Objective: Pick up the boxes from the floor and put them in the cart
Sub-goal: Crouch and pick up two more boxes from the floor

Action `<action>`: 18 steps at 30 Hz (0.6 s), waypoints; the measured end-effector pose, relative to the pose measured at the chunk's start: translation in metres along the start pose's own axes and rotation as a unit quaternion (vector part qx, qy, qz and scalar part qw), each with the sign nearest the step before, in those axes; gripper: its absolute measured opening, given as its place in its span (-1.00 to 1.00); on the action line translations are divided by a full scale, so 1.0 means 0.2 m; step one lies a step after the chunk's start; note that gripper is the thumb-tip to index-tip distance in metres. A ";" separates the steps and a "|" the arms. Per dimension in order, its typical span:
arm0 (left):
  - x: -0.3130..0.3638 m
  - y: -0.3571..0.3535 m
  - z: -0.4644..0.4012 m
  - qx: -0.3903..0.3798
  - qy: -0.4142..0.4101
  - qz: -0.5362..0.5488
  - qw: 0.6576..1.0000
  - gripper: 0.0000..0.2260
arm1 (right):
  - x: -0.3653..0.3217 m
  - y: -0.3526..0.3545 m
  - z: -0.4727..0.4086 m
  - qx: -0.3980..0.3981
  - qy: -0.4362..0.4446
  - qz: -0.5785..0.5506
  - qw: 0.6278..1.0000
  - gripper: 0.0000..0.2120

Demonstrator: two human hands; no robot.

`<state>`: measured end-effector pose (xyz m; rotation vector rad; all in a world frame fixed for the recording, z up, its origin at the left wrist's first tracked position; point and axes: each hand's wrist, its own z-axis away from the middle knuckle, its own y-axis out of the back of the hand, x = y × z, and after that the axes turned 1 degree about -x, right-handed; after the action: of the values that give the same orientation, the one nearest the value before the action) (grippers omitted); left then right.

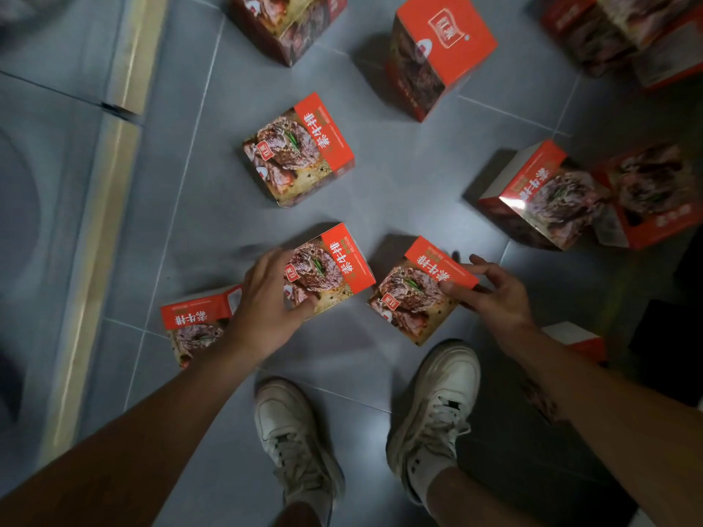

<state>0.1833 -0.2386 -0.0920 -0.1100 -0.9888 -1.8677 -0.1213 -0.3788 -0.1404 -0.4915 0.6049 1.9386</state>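
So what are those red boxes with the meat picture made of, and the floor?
The box under the left hand looks like thin printed cardboard: sharp folded edges, flat panels. A box further right shows a bright glare, so the finish seems glossy. The floor looks like grey tile, perhaps ceramic: straight pale grout lines, dull sheen.

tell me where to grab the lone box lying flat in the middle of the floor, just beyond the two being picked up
Take the middle box across its two long side edges, coming straight down from above. It lies flat, picture face up, with bare floor all round, so thumb and fingers can probably straddle it. Its low side walls offer little to grip.
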 end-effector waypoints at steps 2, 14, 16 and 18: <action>-0.03 -0.04 -0.04 0.013 0.049 0.022 0.998 -0.21 | 0.02 -0.03 0.00 0.009 -0.006 -0.027 1.000 -0.71; -0.10 -0.29 -0.17 0.075 0.222 0.315 0.920 -0.24 | -0.01 -0.07 0.01 0.016 -0.012 -0.105 0.994 -0.30; -0.12 -0.33 -0.17 0.075 0.212 0.332 0.916 -0.23 | -0.02 -0.07 0.02 -0.003 -0.015 -0.098 0.995 -0.19; -0.11 -0.36 -0.16 0.084 0.199 0.340 0.915 -0.29 | -0.04 -0.08 0.03 -0.019 -0.024 -0.087 0.996 -0.06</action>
<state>0.1487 -0.2317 -0.1650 0.0298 -0.6964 -1.0998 -0.1049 -0.3741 -0.1339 -0.5025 0.4792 1.7938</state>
